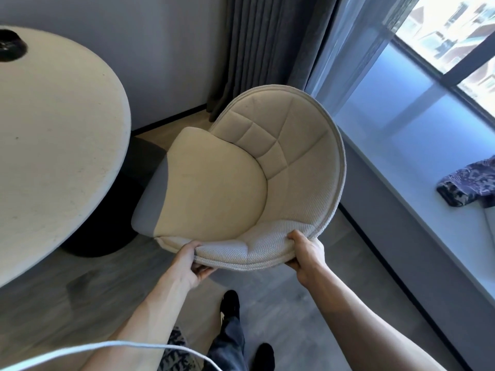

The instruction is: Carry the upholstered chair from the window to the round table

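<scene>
Chair (222,183) sits straight ahead of the person, between the round counter (59,145) and the window (442,49). Its seat front points at the counter and looks tucked partly under the counter edge; its curved back bows toward the window ledge (417,183). Both hands are on the near arc of the chair's padded rim. Left hand (191,266) is wrapped on the counter-side part w/ thumb over the top and fingers curled under; right hand (305,253) is closed on the window-side part the same way. The two are about level, neither clearly nearer. Can't tell if the chair's base is off the floor, as it's hidden below the seat. Judging by this, the chair's nearly at the counter, so what's left is a short push or set-down toward it.
</scene>
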